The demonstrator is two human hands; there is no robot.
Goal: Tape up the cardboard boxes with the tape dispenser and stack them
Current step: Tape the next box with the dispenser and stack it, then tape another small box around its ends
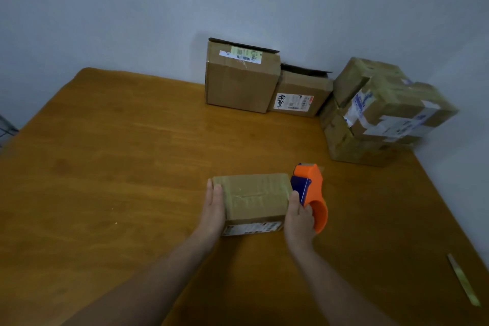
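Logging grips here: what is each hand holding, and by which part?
The right hand grips the tape dispenser by its orange handle. The left hand grips nothing; its straight fingers press the left end of the small box.

Honey-brown table (132,153) with faint wood grain. Near box (254,197): tan cardboard, white printed label on near face. Tape dispenser (311,188): orange body, dark blue block. Far boxes (238,87): brown, white barcode labels, one with black handwriting. Right stack (383,103): tan with white-and-blue labels. Wall (132,8): pale grey-blue.
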